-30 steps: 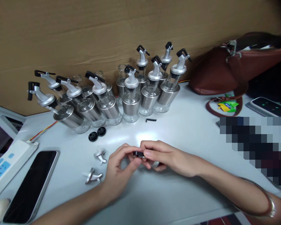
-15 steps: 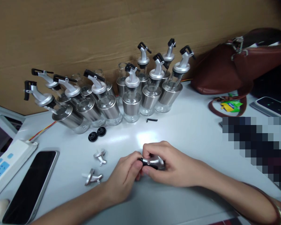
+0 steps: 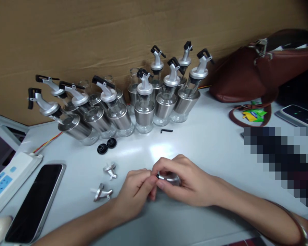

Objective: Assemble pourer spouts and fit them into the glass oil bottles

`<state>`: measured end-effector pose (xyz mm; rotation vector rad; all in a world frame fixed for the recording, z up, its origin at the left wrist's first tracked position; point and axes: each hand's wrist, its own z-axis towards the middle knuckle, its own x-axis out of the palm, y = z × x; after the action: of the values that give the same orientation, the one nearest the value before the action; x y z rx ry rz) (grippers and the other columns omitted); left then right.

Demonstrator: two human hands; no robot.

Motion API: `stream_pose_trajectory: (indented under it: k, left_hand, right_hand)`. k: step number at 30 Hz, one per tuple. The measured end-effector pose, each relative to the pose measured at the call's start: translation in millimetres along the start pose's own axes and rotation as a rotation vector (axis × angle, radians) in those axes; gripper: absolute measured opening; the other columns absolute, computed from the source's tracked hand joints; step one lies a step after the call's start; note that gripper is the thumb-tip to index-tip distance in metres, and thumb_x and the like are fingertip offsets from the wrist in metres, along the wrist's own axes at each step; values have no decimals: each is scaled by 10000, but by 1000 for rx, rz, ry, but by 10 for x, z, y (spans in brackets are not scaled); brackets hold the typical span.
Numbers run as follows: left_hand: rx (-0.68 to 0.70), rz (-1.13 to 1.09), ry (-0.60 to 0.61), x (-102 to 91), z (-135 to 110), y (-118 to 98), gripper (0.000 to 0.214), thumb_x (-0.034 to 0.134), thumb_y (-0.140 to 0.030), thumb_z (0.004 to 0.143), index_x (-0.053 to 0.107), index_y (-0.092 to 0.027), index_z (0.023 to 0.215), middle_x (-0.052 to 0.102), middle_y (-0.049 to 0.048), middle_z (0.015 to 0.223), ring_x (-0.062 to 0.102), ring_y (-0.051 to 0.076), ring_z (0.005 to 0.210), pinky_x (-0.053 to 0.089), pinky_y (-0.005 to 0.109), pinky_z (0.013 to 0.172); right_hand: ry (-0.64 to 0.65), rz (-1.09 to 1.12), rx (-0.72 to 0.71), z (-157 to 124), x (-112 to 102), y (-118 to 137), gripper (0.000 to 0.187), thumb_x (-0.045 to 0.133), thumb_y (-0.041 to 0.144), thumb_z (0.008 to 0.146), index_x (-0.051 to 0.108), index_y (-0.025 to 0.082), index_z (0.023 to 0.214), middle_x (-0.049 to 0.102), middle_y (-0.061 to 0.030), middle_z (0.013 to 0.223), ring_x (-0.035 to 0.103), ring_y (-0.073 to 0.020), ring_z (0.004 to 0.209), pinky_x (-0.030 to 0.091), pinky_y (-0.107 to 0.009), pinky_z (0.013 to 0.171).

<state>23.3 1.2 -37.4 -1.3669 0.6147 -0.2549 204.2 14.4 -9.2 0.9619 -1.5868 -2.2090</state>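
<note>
My right hand (image 3: pixel 192 181) is closed around a silver pour spout (image 3: pixel 172 178), its wide end lying in the palm. At the spout's narrow tip, where a bit of black shows, my left hand (image 3: pixel 140 189) pinches with thumb and fingers. The fingertips of both hands meet there and hide most of the black part. Left of my hands lie two loose silver pour spouts without levers, one spout (image 3: pixel 110 170) behind the other spout (image 3: pixel 101 193). Farther back are two black stoppers (image 3: pixel 102 148) side by side and a small black lever (image 3: pixel 166 130).
Several glass-and-steel bottles (image 3: pixel 144 114), many topped with lever spouts, stand along the cardboard wall (image 3: pixel 92 34). A phone (image 3: pixel 34 201) and a power strip (image 3: pixel 5 181) lie at the left. A brown bag (image 3: pixel 241 78) with its strap sits at the back right.
My right fingers have slid left toward the spout's tip and now cover more of its black part. Both hands stay in nearly the same place over the table.
</note>
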Motion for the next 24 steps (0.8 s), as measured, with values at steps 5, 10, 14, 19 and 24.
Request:
stream_pose_trajectory:
  k: [5, 10, 14, 19, 24]
  left_hand:
    - [-39, -2, 55, -4, 18, 1, 554, 342, -545, 968, 492, -172, 586, 519, -16, 548, 466, 111, 521, 369, 218, 530]
    - [-47, -14, 90, -6, 30, 11, 509, 377, -599, 931, 496, -171, 682, 509, -3, 649, 470, 133, 612, 384, 237, 588]
    - [-89, -89, 99, -15, 12, 7, 468, 435, -600, 908, 502, -171, 733, 509, -3, 668, 472, 138, 625, 389, 243, 601]
    - [-194, -210, -50, -6, 1, -8, 299, 439, -401, 958, 496, -187, 756, 516, -30, 645, 481, 112, 565, 391, 217, 575]
    - [-193, -75, 33, 4, 24, -16, 241, 450, -295, 918, 512, -184, 713, 527, -24, 632, 487, 123, 595, 388, 230, 612]
  right_hand:
    - [0, -75, 1, -24, -7, -23, 87, 542, 265, 861, 556, 180, 868, 669, 14, 591, 500, -90, 431, 374, -203, 473]
    - [-22, -117, -37, -38, -9, -19, 155, 545, 306, 850, 564, 168, 781, 470, 65, 501, 372, -73, 403, 302, -200, 435]
    - [-44, -109, -34, -38, 11, -1, 105, 547, 288, 840, 525, 186, 832, 442, 79, 521, 363, -77, 412, 308, -210, 443]
    - [-169, -106, -92, -46, 42, -18, 310, 513, 180, 827, 330, 218, 1075, 570, -13, 797, 563, -149, 661, 470, -262, 596]
    - [-285, -258, -285, -28, 25, -108, 248, 442, 120, 946, 393, 245, 1155, 563, -67, 954, 565, -152, 762, 513, -282, 669]
